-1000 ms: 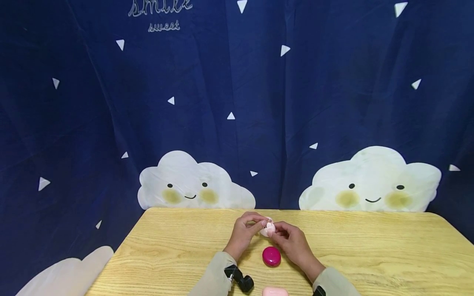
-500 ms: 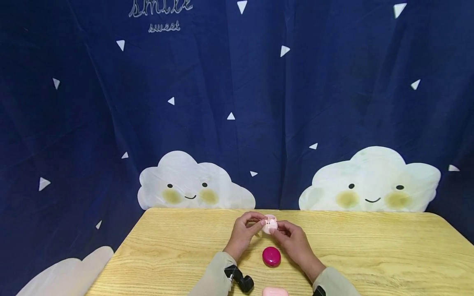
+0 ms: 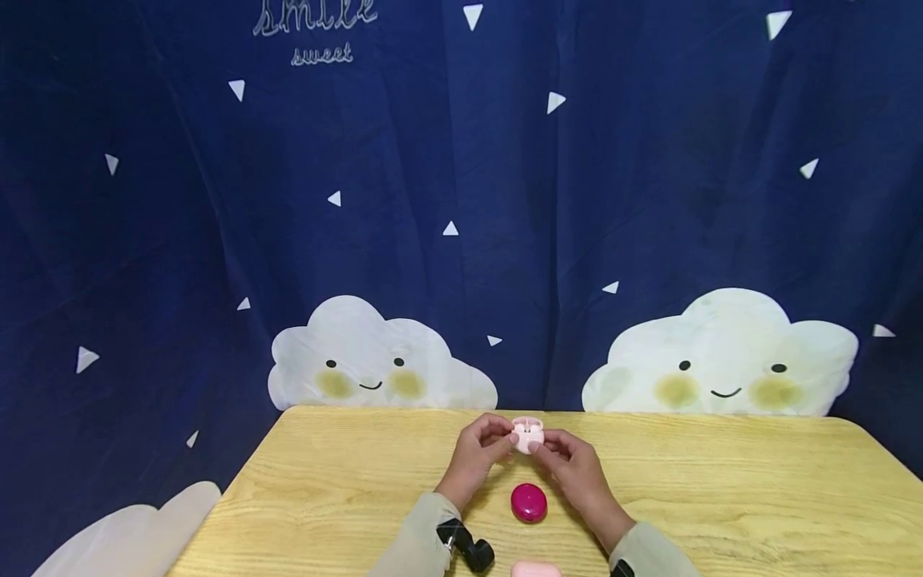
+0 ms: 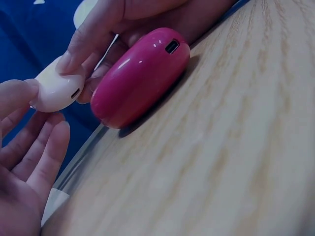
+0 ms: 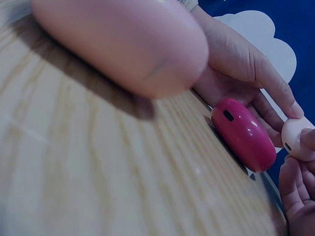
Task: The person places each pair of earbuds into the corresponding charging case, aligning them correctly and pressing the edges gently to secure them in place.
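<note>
A pale pink earbud charging case (image 3: pixel 529 441) is held over the far part of the table, its lid raised and earbuds visible inside. My left hand (image 3: pixel 479 449) pinches its left side between thumb and fingers. On the opposite side, my right hand (image 3: pixel 574 473) grips it with the thumb on the front. The left wrist view shows the underside of the case (image 4: pixel 56 91) with a small port. Nearer to me, between my forearms, a glossy magenta round case (image 3: pixel 529 503) rests closed on the table; its port faces the wrist cameras.
Another pink case (image 3: pixel 535 569) lies at the bottom edge of the head view and looms large in the right wrist view. The wooden table (image 3: pixel 324 481) ends at a dark blue curtain (image 3: pixel 461 160) printed with clouds. A black wrist camera (image 3: pixel 469 546) sits on my left sleeve.
The pale pink case has turned in my hands from a tilted pose to facing me squarely, and has shifted slightly right. The magenta case has stayed where it was.
</note>
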`<state>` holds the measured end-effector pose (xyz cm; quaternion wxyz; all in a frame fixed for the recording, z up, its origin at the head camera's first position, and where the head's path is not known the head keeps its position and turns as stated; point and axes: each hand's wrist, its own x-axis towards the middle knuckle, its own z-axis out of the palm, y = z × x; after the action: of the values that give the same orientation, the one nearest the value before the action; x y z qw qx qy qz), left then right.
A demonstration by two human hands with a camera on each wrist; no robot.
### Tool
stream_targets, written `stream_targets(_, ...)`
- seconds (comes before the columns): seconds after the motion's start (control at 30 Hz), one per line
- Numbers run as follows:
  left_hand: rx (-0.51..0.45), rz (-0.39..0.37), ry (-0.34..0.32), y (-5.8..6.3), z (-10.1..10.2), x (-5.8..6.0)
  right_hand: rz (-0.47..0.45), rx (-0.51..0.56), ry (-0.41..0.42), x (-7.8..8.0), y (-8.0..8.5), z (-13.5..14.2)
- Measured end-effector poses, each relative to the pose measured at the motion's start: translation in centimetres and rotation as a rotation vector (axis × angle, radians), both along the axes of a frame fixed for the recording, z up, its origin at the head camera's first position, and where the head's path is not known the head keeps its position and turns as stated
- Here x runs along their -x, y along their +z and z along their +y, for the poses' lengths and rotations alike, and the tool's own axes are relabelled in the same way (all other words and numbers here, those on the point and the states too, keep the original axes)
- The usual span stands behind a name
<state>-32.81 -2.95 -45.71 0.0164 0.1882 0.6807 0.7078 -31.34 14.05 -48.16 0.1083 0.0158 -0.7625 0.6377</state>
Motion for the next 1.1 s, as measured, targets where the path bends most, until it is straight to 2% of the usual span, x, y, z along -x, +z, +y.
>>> stream_targets(0.37,-0.046,-0.014,0.012,-0.2,-0.1,0.2,0.019,0.066,-0.009,-0.1,0.2,-0.2)
stream_targets(0.6,-0.054,-0.026,0.010,-0.2,0.1,-0.1,0.020,0.176,0.034,-0.2,0.1,0.0)
stream_targets(0.7,-0.063,-0.029,0.006,-0.4,0.2,0.0,0.019,0.192,0.045,-0.3,0.1,0.0)
stream_targets(0.9,-0.086,-0.026,-0.014,-1.5,0.3,0.9,0.031,0.193,0.053,-0.3,0.2,0.1)
stream_targets(1.1,-0.057,-0.023,-0.009,-2.3,0.4,1.6,0.037,0.172,0.057,-0.2,0.3,0.2)
